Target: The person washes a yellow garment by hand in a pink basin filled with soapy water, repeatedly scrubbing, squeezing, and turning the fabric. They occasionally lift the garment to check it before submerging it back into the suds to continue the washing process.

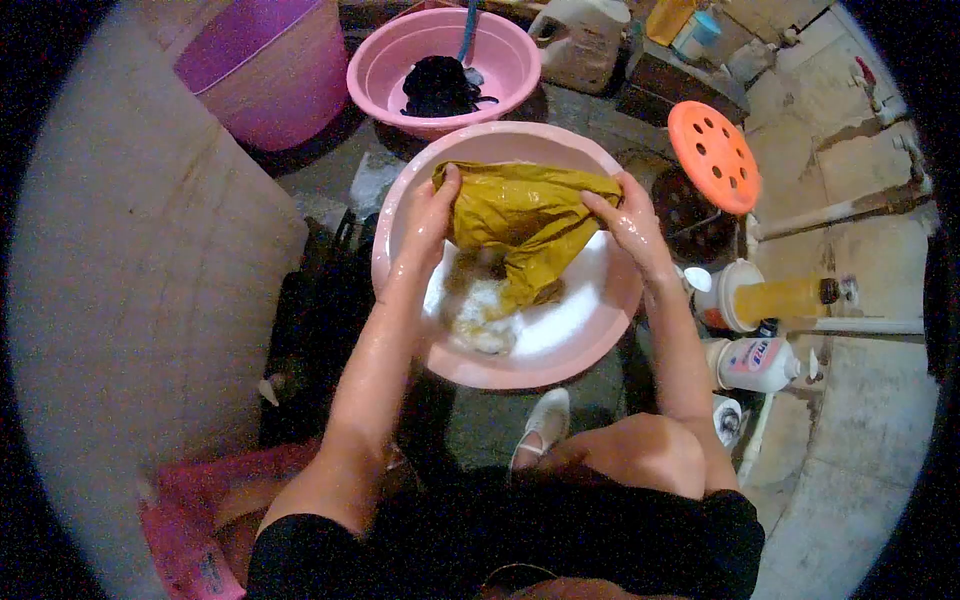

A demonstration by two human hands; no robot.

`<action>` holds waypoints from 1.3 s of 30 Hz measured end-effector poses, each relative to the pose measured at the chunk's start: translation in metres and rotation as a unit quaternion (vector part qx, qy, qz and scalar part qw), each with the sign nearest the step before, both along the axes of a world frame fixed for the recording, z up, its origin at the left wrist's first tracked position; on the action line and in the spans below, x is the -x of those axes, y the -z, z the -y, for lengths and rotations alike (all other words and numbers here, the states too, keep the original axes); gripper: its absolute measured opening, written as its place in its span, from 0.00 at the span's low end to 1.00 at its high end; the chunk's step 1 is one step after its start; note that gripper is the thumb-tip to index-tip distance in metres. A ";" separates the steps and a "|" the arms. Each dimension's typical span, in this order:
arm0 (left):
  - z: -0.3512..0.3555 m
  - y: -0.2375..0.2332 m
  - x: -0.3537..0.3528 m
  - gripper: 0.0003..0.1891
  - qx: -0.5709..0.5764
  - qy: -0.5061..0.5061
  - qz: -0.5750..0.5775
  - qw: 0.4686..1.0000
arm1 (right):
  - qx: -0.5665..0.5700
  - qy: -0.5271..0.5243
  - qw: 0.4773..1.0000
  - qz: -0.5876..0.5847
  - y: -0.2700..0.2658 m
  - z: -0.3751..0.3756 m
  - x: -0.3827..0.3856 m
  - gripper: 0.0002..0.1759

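Observation:
A wet mustard-yellow cloth garment is stretched between my two hands over a large pale pink basin. My left hand grips its left upper corner, thumb on top. At the opposite upper corner my right hand pinches the fabric between thumb and fingers. The lower part of the garment hangs down into the basin, close over white suds and bright soapy water. Both hands and forearms look wet.
Behind stands a smaller pink basin with dark cloth inside, beside a purple tub and a plastic jug. An orange perforated stool and several bottles, including a white one, line the right wall.

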State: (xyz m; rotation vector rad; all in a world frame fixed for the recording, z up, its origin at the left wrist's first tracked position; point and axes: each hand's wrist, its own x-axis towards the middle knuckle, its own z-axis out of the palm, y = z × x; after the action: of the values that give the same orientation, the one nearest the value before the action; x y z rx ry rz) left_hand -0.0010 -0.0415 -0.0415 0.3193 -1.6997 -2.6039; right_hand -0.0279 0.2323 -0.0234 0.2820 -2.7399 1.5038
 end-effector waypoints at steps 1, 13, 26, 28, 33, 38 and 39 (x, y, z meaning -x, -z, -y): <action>0.001 -0.002 -0.001 0.20 0.028 0.006 0.002 1.000 | 0.000 0.002 1.000 0.002 -0.005 0.000 -0.002 0.21; 0.009 0.016 0.015 0.20 0.029 0.007 0.020 0.999 | 0.348 -0.018 0.926 0.149 -0.031 0.024 0.003 0.17; -0.033 0.167 0.032 0.35 0.423 -0.113 0.094 0.894 | -0.152 0.019 0.976 -0.157 0.187 0.087 0.011 0.37; -0.042 0.122 0.025 0.29 0.520 0.015 0.177 0.835 | -0.316 -0.102 0.943 0.031 0.129 0.105 -0.012 0.26; -0.019 0.174 0.039 0.18 0.335 0.039 0.151 0.929 | -0.292 -0.190 0.937 0.012 0.187 0.079 0.072 0.15; -0.033 0.087 0.047 0.17 -0.188 -0.030 0.063 0.980 | 0.073 0.006 0.997 -0.001 0.032 0.131 0.002 0.24; -0.036 0.087 0.039 0.18 -0.193 -0.030 0.072 0.978 | 0.017 -0.035 0.985 -0.167 -0.001 0.147 -0.029 0.22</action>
State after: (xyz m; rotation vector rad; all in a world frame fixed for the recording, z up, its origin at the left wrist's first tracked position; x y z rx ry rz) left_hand -0.0402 -0.0056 -0.1287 0.5667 -1.1778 -2.9133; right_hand 0.0013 0.0851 -0.0227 0.5786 -2.4618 1.3689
